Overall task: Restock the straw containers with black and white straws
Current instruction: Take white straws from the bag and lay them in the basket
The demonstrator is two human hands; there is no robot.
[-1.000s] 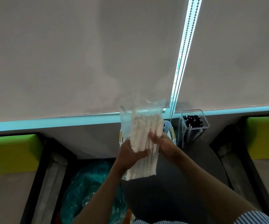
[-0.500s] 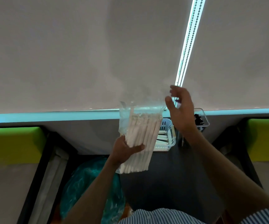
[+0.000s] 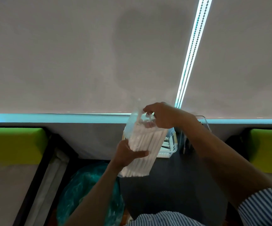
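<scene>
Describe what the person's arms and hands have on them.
Both hands are bare: the left hand and right hand show no gloves, rings or watch. The forearms are uncovered. The right arm's striped sleeve, blue and white, is pushed up near the elbow. No left sleeve is in view.

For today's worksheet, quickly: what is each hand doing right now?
Left hand: grips the pack of white straws around its middle.
Right hand: pinches the pack's clear plastic top.
</scene>
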